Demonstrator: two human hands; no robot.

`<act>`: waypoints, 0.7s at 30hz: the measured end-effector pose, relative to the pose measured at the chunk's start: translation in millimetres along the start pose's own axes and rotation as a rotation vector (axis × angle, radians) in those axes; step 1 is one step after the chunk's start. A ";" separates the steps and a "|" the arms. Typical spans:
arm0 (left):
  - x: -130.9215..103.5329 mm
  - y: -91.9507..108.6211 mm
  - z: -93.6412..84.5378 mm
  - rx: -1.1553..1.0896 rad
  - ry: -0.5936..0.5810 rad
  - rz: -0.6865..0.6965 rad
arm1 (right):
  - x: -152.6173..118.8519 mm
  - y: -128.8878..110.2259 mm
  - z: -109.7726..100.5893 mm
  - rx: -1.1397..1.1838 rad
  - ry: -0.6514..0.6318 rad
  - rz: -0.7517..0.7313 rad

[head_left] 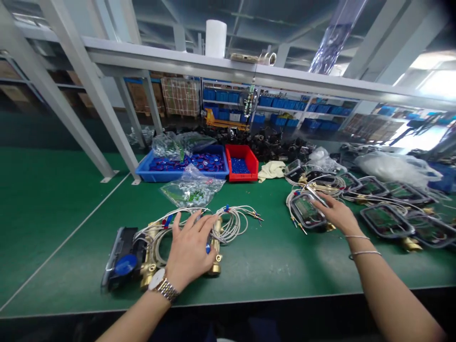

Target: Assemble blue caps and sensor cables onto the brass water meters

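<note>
Care with the thin cables seems the main point here: the clear-fronted unit [306, 211] lies on the right of the green desk [270, 270], its white leads [292, 216] looped round the left edge, so a good hold would take the housing or its brass end and leave those leads slack. The right hand [333, 211] reaches forward, palm down, with its fingers angled across the unit's upper right edge; whether they are clamped on it or only resting, I cannot tell. On the left, the black unit [123, 256] stands on its edge beside brass fittings [215, 268], with a coiled cable [231, 225] just past them. The left hand [194, 249] is spread palm down over the fittings, fingers apart and loosely curved, forearm slanting in from below; contact is hard to judge. A steady, light touch there should suit, without pressing on the coil or catching its bare-looking tips.
</note>
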State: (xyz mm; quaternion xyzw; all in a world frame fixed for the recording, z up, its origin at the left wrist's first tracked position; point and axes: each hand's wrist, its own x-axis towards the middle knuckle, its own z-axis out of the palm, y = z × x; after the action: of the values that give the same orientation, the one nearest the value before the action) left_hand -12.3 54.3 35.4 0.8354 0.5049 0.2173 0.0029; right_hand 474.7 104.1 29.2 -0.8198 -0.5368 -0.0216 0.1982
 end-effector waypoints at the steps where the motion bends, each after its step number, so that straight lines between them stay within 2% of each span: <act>1: -0.4 -8.3 -1.8 0.015 0.000 -0.007 | -4.7 -2.6 0.8 0.000 -0.034 -0.003; 4: 0.4 -35.3 -8.0 0.061 -0.005 -0.012 | -23.3 -21.6 2.7 -0.012 -0.138 -0.018; 6: 1.6 -52.4 -12.3 0.091 -0.010 -0.018 | -39.1 -44.5 4.6 -0.031 -0.174 -0.011; 9: 2.5 -73.1 -16.8 0.137 -0.020 -0.050 | -67.3 -87.0 9.1 -0.047 -0.163 -0.009; 15: 3.5 -93.2 -28.4 0.135 -0.158 -0.071 | -131.2 -162.7 23.9 0.098 -0.084 -0.296; 18: 20.7 -95.0 -47.5 0.089 -0.207 -0.035 | -157.6 -190.0 30.1 0.184 -0.036 -0.368; 21: 62.0 -93.6 -67.4 0.067 -0.180 0.033 | -170.4 -203.0 30.5 0.383 -0.117 -0.361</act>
State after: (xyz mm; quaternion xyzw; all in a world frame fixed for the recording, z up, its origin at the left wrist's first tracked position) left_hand -91.3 138.1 97.8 0.8593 0.4959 0.1243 0.0167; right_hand 216.8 36.2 20.1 -0.6585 -0.6790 0.0927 0.3111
